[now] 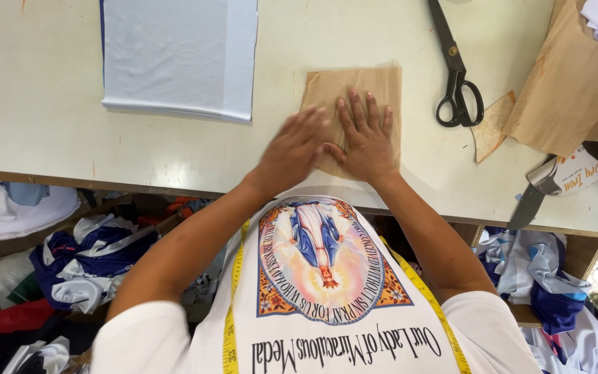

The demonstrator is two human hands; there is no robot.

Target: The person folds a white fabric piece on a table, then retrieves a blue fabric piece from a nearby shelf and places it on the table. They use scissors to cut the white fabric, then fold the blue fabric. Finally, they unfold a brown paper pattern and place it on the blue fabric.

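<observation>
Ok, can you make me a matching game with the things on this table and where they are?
Things:
1. black-handled metal scissors
2. folded pale blue fabric stack
3. small brown paper sheet
4. yellow measuring tape

Places:
A. under both hands: left hand, right hand
B. draped around the person's neck, over the white shirt
C. on the cream table, far left of the hands
D. on the table, right of the hands

Pairs: 1-D, 2-C, 3-A, 4-B
</observation>
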